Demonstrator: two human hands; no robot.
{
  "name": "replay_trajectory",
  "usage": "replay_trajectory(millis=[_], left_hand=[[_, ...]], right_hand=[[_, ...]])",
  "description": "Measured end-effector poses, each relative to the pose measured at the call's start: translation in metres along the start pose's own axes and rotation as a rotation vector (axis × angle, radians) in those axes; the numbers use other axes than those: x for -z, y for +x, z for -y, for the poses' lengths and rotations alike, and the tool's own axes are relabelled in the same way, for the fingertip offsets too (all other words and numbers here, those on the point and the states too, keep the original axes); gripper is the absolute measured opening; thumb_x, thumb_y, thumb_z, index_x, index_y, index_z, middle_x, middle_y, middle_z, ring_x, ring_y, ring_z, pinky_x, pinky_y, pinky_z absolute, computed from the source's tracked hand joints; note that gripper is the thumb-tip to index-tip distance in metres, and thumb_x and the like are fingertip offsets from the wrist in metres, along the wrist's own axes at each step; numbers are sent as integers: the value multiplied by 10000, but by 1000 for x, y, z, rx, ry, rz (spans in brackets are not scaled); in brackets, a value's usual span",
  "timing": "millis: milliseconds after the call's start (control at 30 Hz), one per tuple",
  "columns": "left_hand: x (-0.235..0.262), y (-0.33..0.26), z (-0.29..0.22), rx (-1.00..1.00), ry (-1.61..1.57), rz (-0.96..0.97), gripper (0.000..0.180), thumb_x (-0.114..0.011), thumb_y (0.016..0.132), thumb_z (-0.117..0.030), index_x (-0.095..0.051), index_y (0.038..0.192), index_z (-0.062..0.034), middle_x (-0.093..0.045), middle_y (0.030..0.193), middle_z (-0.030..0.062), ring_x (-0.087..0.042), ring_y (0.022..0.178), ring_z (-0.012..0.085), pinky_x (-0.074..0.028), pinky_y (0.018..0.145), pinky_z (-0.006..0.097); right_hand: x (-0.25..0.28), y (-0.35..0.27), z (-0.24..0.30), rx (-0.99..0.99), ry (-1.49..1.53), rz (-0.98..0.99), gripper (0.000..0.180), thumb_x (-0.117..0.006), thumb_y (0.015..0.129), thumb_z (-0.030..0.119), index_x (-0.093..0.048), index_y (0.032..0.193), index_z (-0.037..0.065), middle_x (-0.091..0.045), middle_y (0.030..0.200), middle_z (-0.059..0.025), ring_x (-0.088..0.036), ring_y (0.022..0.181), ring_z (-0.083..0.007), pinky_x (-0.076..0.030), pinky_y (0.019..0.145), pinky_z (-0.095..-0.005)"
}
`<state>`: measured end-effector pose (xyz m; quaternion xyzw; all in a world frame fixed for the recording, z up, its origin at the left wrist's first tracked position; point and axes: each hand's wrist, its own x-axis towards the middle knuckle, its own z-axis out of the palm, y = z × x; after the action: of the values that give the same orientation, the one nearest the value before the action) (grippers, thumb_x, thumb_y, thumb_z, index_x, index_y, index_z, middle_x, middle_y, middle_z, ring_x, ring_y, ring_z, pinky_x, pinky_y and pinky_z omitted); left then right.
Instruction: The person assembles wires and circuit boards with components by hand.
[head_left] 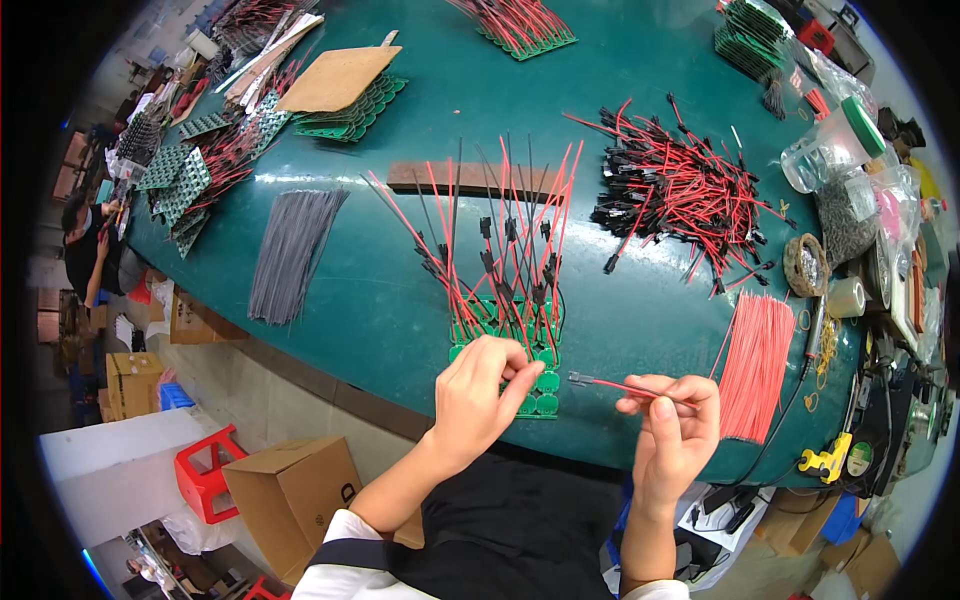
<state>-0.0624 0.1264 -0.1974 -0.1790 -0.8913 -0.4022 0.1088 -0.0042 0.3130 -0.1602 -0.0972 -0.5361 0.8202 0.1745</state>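
A green panel of small round circuit boards [546, 404] lies at the table's near edge, with red and black wires [505, 270] standing up from its far part, several with black connectors. Over the panel's left side is my left hand [478, 395], its thumb and fingertips pinched together; whatever is between them is hidden. My right hand [675, 425] is closed on a connector lead [610, 383] with red and dark wires. The lead's small dark plug points left toward the panel, just apart from it.
A brown bar [430, 178] lies behind the panel. Dark grey wires [295, 255] are at left, red wires [757, 370] at right, and a heap of connector leads [680, 190] behind those. A yellow glue gun [826, 459] and a clear jar [830, 148] are far right.
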Motion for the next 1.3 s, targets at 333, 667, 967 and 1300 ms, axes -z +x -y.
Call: replay_trajectory(millis=[333, 667, 967, 1300], left_hand=[[31, -8, -20, 293, -994, 50, 147, -612, 957, -61, -683, 1011, 55, -654, 990, 130, -670, 840, 180, -578, 749, 289], [32, -13, -2, 385, -939, 129, 179, -702, 871, 8, -646, 1034, 53, -650, 1028, 96, -660, 933, 159, -551, 843, 293], [25, -7, 9, 130, -256, -68, 99, -734, 817, -2, -672, 892, -21, -684, 915, 92, -666, 735, 156, -545, 684, 266], [23, -18, 7, 193, -225, -71, 125, -751, 809, -70, -701, 913, -22, -702, 878, 74, -698, 709, 142, -548, 656, 256]], right_hand=[[-31, -20, -22, -178, -127, 225, 169, -720, 837, -27, -660, 992, -51, -651, 967, -114, -639, 811, -142, -513, 699, -258], [-34, 14, -13, 421, -775, 472, 142, -731, 777, -15, -659, 896, 16, -656, 819, -122, -623, 679, -280, -517, 641, -370], [-24, 110, -43, 131, -1720, 150, 456, -664, 873, 441, -519, 1002, 29, -632, 884, -173, -674, 772, -368, -554, 628, -476], [-6, 74, -19, 18, -1584, 110, 218, -600, 823, 224, -571, 841, 9, -683, 798, -222, -649, 728, -469, -509, 667, -578]])
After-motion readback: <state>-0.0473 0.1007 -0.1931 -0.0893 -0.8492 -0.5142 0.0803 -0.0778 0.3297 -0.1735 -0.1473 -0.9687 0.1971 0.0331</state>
